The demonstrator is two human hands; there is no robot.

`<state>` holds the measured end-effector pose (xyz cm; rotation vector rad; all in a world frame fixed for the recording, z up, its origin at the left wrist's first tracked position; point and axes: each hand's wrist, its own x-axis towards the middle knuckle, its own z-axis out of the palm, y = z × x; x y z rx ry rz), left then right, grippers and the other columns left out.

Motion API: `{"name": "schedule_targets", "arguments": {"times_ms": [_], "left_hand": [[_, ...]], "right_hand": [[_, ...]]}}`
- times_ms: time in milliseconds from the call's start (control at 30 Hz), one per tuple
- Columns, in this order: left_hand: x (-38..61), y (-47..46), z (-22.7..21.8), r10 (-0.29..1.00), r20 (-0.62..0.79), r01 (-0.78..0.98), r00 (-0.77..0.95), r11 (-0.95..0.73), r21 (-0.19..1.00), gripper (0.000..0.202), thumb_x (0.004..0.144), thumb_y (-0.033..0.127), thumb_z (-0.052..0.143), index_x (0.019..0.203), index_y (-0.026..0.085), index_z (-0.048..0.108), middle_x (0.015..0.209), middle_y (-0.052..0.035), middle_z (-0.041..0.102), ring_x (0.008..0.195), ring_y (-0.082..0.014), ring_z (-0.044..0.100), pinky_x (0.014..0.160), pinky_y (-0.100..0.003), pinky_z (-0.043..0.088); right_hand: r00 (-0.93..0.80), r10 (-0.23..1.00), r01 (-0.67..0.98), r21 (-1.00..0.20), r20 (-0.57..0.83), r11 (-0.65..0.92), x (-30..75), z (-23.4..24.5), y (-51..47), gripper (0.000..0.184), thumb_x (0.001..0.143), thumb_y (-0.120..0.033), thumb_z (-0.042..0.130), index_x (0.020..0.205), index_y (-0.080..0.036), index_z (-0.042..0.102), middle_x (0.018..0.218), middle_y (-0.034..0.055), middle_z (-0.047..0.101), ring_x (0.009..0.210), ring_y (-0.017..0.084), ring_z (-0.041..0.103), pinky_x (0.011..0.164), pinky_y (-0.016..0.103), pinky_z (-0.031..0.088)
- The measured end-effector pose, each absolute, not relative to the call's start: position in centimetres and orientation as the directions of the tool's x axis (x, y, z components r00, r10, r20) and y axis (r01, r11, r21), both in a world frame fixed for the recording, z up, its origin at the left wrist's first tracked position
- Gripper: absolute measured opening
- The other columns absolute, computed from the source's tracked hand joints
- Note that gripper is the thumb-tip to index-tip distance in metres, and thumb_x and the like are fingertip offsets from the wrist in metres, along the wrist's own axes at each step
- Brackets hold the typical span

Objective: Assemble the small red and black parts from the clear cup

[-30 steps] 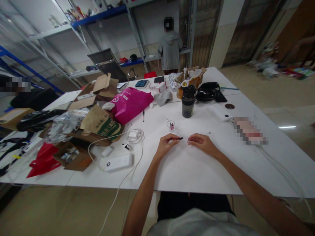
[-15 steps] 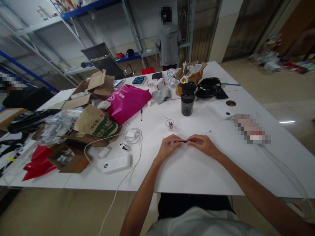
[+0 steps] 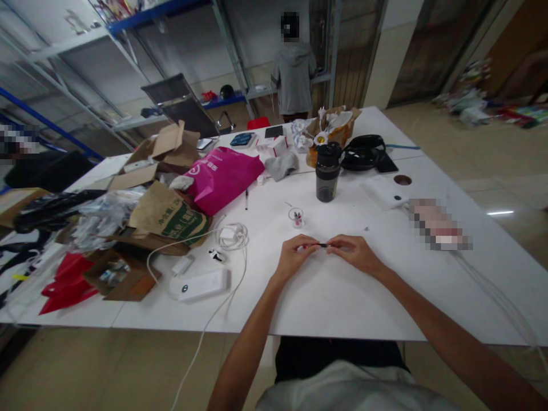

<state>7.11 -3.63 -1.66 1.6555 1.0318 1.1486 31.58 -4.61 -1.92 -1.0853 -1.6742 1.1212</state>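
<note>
My left hand (image 3: pixel 297 252) and my right hand (image 3: pixel 350 252) face each other low over the white table (image 3: pixel 329 302), fingers closed. Between their fingertips runs a small dark stick-like piece (image 3: pixel 323 245), pinched from both sides. A bit of red shows within the left fingers; the rest of the piece is covered, so its kind is unclear. Just beyond the left hand stands a small clear cup (image 3: pixel 295 217) with several small pink-and-dark pieces in it. Farther back is a dark, see-through drink bottle (image 3: pixel 327 174), upright with its lid on.
On the left lie a white power bank (image 3: pixel 204 285), a coiled white cable (image 3: pixel 232 235), a magenta bag (image 3: pixel 225 177) and an open cardboard box (image 3: pixel 128 288). At right, a blurred-out phone-like object (image 3: pixel 439 224) trails cables. A person (image 3: pixel 294 77) stands beyond the table.
Both hands keep nearly the same place and pinch. Slightly more of the dark piece and of the red part shows between the fingers.
</note>
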Motion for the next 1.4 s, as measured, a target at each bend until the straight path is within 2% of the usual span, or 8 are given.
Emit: {"name": "schedule_targets", "arguments": {"times_ms": [333,567,767,933,1133,1200,1300,1400], "left_hand": [[7.44,-3.89,-1.71,0.922,0.327,0.139,0.206,-0.358,0.923,0.018,0.091,0.039,0.089,0.102,0.025,0.089,0.105,-0.0093,0.085,0.098,-0.0240,0.079,0.093,-0.040,0.062],[7.64,-4.11,-1.44,0.891,0.385,0.161,0.242,-0.428,0.889,0.016,0.095,0.038,0.086,0.105,0.026,0.088,0.110,-0.0096,0.084,0.101,-0.0235,0.078,0.094,-0.041,0.061],[7.42,-3.84,-1.20,0.904,0.385,0.169,0.187,-0.415,0.894,0.020,0.094,0.041,0.086,0.106,0.024,0.087,0.107,-0.0104,0.083,0.102,-0.0249,0.078,0.098,-0.043,0.061],[7.27,-3.82,-1.25,0.909,0.360,0.170,0.210,-0.396,0.902,0.020,0.095,0.040,0.086,0.105,0.024,0.087,0.109,-0.0108,0.083,0.103,-0.0244,0.077,0.100,-0.043,0.060],[7.40,-3.91,-1.32,0.907,0.366,0.156,0.208,-0.400,0.903,0.018,0.093,0.038,0.088,0.104,0.023,0.087,0.108,-0.0102,0.083,0.101,-0.0234,0.077,0.098,-0.041,0.060],[7.41,-3.93,-1.27,0.908,0.365,0.154,0.206,-0.398,0.904,0.018,0.093,0.038,0.088,0.104,0.024,0.087,0.108,-0.0101,0.083,0.101,-0.0236,0.077,0.098,-0.041,0.060],[7.39,-3.95,-1.18,0.912,0.354,0.158,0.209,-0.388,0.908,0.018,0.093,0.038,0.087,0.104,0.024,0.087,0.109,-0.0104,0.083,0.102,-0.0241,0.077,0.098,-0.042,0.060],[7.39,-4.00,-1.13,0.910,0.355,0.157,0.214,-0.391,0.907,0.017,0.094,0.038,0.086,0.104,0.024,0.087,0.110,-0.0105,0.083,0.103,-0.0241,0.077,0.098,-0.042,0.059]], "right_hand": [[-0.256,0.952,0.249,-0.940,0.167,0.232,31.55,-1.74,-4.69,0.037,0.094,-0.059,0.079,0.103,-0.023,0.083,0.098,0.0073,0.085,0.086,0.026,0.080,0.079,0.038,0.066],[-0.283,0.946,0.304,-0.920,0.161,0.247,31.52,-1.44,-4.72,0.049,0.105,-0.063,0.063,0.080,-0.023,0.076,0.074,0.0047,0.077,0.067,0.020,0.073,0.069,0.034,0.061],[-0.228,0.959,0.238,-0.945,0.170,0.224,31.48,-1.76,-4.62,0.044,0.097,-0.066,0.073,0.105,-0.023,0.078,0.092,0.0083,0.081,0.080,0.025,0.076,0.075,0.039,0.065],[-0.237,0.952,0.221,-0.943,0.196,0.250,31.55,-1.98,-4.49,0.039,0.097,-0.062,0.075,0.101,-0.023,0.078,0.094,0.0085,0.080,0.082,0.026,0.077,0.077,0.040,0.065],[-0.276,0.934,0.291,-0.906,0.228,0.307,31.52,-1.80,-4.53,0.037,0.103,-0.058,0.068,0.092,-0.023,0.076,0.087,0.0062,0.077,0.078,0.023,0.073,0.074,0.037,0.062],[-0.261,0.940,0.294,-0.909,0.221,0.295,31.43,-1.78,-4.57,0.036,0.103,-0.058,0.068,0.096,-0.024,0.076,0.087,0.0060,0.078,0.077,0.023,0.074,0.074,0.037,0.063],[-0.220,0.952,0.265,-0.926,0.214,0.269,31.34,-1.73,-4.60,0.037,0.100,-0.059,0.071,0.112,-0.024,0.076,0.099,0.0076,0.081,0.080,0.024,0.077,0.078,0.039,0.065],[-0.239,0.944,0.259,-0.922,0.226,0.286,31.36,-1.39,-4.64,0.035,0.101,-0.058,0.071,0.109,-0.025,0.077,0.100,0.0079,0.080,0.082,0.024,0.076,0.077,0.038,0.063]]}}
